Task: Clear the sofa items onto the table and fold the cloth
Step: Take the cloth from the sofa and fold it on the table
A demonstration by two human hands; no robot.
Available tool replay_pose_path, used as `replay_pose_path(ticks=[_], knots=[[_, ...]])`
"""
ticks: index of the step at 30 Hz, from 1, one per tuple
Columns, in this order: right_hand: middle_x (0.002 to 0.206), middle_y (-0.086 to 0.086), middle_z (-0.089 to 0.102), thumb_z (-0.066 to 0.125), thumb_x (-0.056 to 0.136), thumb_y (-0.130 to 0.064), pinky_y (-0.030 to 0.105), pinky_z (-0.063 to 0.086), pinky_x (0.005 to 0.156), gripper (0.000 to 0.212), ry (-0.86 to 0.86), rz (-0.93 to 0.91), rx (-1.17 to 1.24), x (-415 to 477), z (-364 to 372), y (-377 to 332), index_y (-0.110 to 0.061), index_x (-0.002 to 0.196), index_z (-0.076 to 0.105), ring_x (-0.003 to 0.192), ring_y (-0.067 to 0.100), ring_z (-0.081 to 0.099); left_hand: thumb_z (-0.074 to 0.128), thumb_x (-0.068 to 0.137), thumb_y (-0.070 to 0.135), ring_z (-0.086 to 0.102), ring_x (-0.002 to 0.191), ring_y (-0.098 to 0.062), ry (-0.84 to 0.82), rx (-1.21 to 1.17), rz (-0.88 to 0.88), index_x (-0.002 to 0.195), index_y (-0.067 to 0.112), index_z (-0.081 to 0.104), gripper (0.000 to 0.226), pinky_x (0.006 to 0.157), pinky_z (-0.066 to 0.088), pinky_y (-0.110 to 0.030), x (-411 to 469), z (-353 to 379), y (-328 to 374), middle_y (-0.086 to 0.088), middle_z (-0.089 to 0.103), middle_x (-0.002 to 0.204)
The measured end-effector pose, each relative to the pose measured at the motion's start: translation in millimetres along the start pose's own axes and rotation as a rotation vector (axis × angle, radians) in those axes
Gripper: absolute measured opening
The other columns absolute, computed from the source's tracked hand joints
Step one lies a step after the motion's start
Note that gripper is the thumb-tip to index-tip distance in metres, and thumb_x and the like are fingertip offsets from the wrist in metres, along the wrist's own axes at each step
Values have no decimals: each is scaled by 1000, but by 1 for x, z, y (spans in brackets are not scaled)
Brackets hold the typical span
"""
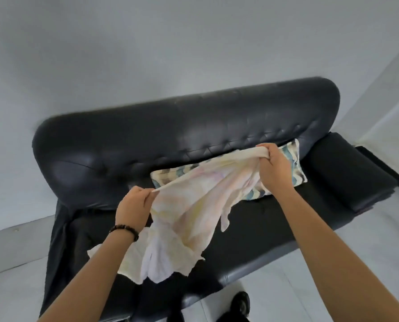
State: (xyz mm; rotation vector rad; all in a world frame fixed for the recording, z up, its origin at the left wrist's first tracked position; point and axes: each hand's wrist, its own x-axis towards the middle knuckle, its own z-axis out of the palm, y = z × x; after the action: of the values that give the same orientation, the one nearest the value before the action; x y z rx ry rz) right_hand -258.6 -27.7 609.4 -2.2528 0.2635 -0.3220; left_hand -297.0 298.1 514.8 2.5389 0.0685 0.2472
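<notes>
Currently we hold the cloth (189, 205), a pale, faintly tinted sheet, raised above the seat of the sofa (170, 126). Its upper edge is stretched taut, and the rest hangs in loose folds, with the bunched lower part draping toward the front of the seat. The taut edge runs on a diagonal, from lower left near us to upper right toward the backrest; this is the axis on which the coming fold turns. The left grip (133, 208) takes the nearer, lower end, with the thumb and curled fingers pinching the edge. The right grip (275, 168) takes the farther, higher end, with the fingers clamped round a gathered bunch of fabric. Both grips are closed on the cloth and stand well apart from each other. We judge that the folding step is in hand and that the next move calls for carrying one held end across to the other; the slack lower part may twist or drag. Behind the cloth, a patterned cushion (297, 159) lies on the seat against the backrest, partly hidden. A beaded bracelet (124, 230) sits on the left wrist. No bench shows in this view.
</notes>
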Motion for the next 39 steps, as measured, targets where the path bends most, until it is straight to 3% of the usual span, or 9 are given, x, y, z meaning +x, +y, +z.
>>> replay_pose_path(ticks=[4,7,10,14,18,25,29,34,39], knots=[[94,-9,61,37,97,-19,29,46,68,25,171,276,173,-44,-37,46,-24,111,58,85,13,55,41,101,36,53,66,-21,-200,-384,-137,76,17,53,33,65,54,-43,5,45,48,0,53,70],[92,-10,58,39,98,-34,31,46,69,21,256,467,146,-90,-61,89,-27,105,57,85,14,55,44,99,33,41,69,-22,-342,-623,-234,70,17,41,34,64,47,-44,-3,84,100,0,39,68],[86,-3,57,44,97,-41,33,43,65,23,342,574,86,-140,-94,128,-21,98,56,81,19,54,55,92,45,40,66,-19,-499,-598,-39,74,14,46,37,59,32,-32,-33,121,154,3,40,68],[82,-4,57,45,96,-39,32,40,64,19,522,648,97,-195,-154,169,-26,90,57,77,19,53,71,74,58,56,83,-12,-819,-256,306,95,25,56,42,75,45,-29,-87,158,225,10,59,86],[71,-5,53,52,93,-36,33,40,62,18,705,682,73,-235,-235,210,-23,81,54,71,18,50,49,94,46,53,63,-29,-719,-128,585,58,25,36,44,56,34,-33,-116,187,288,6,41,55],[84,1,55,56,94,-35,32,32,65,20,778,655,-221,-300,-386,307,-15,92,58,76,23,50,49,97,24,56,74,-36,-413,-252,742,81,1,56,29,63,41,-40,-157,224,495,-16,59,73],[97,3,54,47,97,-27,36,40,69,16,899,674,-343,-333,-485,358,-17,104,57,80,25,52,52,96,24,45,56,-28,-296,-296,935,67,14,42,32,49,26,-32,-205,241,624,1,43,55],[103,4,52,42,99,-23,36,42,66,19,946,712,-559,-367,-595,411,-17,112,55,77,22,48,63,90,32,45,54,-23,-300,-309,1009,70,12,53,29,47,25,-27,-255,268,733,2,47,58],[87,1,52,37,102,-33,34,39,64,26,836,878,-793,-396,-691,494,-16,98,56,75,25,53,70,84,35,45,50,-23,-461,-356,1011,66,5,54,38,46,30,-27,-309,343,817,-3,48,52]])
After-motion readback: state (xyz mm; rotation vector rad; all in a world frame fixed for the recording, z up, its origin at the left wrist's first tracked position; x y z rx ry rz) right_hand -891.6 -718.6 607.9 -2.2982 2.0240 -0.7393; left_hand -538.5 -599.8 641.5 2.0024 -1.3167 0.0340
